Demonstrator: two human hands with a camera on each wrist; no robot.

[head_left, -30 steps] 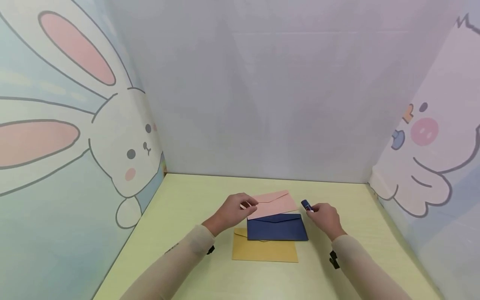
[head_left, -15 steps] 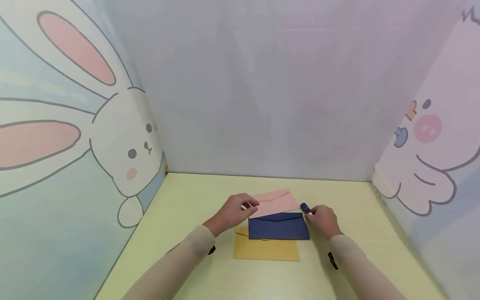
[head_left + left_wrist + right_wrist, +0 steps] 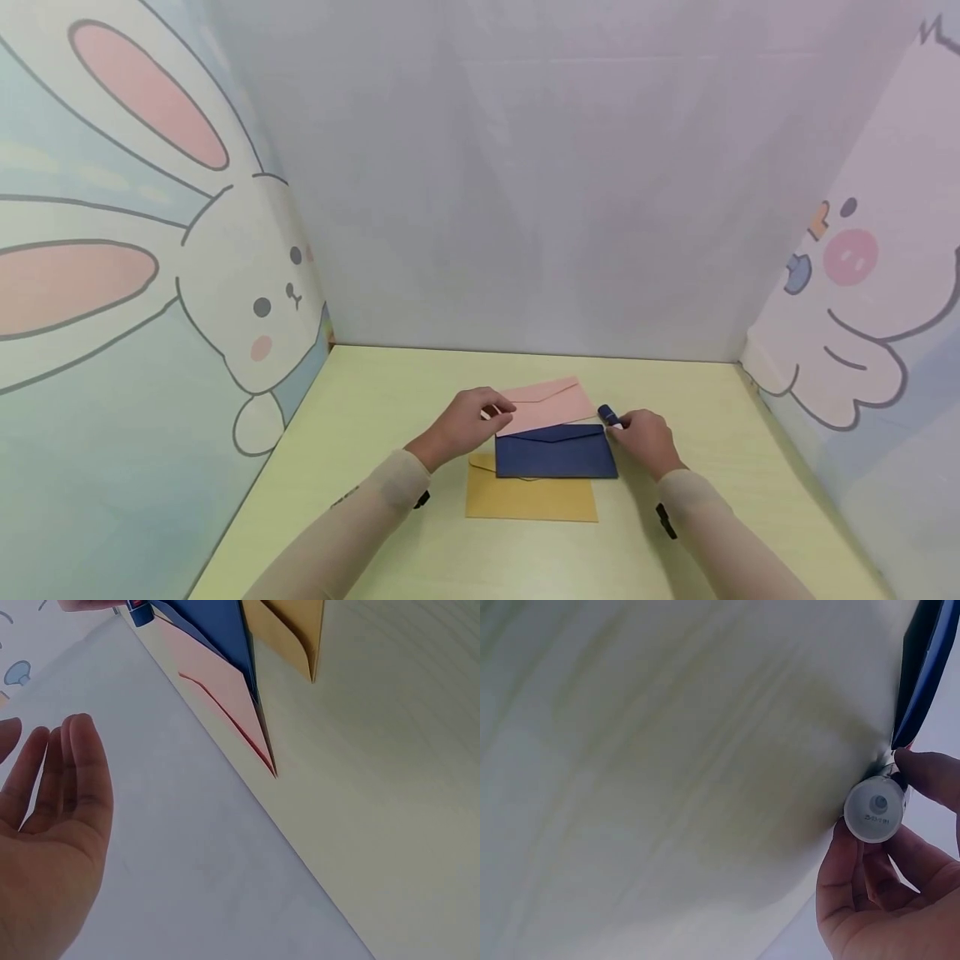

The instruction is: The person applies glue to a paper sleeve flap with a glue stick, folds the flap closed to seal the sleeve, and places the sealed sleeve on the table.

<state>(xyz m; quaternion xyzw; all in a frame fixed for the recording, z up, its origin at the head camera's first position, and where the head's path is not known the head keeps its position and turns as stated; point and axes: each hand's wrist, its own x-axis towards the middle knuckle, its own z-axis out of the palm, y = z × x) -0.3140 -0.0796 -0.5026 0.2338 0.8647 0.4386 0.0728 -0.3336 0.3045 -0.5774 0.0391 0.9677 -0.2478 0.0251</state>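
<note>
My right hand (image 3: 649, 443) pinches a glue stick (image 3: 609, 415) with a dark blue cap, low over the table at the right end of the envelopes. In the right wrist view its round white base (image 3: 875, 812) faces the camera between thumb and fingers. My left hand (image 3: 467, 423) hovers with loosely bent fingers near the left end of a pink envelope (image 3: 551, 406), holding nothing. That envelope overlaps the top of a navy envelope (image 3: 555, 457). Beneath the navy one, nearer to me, lies a yellow envelope (image 3: 531, 502). All three show flaps along their far edges.
The pale yellow table (image 3: 390, 375) ends at a grey-white back wall (image 3: 525, 208). Side panels with a cartoon rabbit (image 3: 247, 275) on the left and another cartoon figure (image 3: 885, 275) on the right enclose it.
Over the last second my right hand has come slightly left and lower with the glue stick, closer to the navy envelope's corner. My left hand and the envelopes stay nearly still.
</note>
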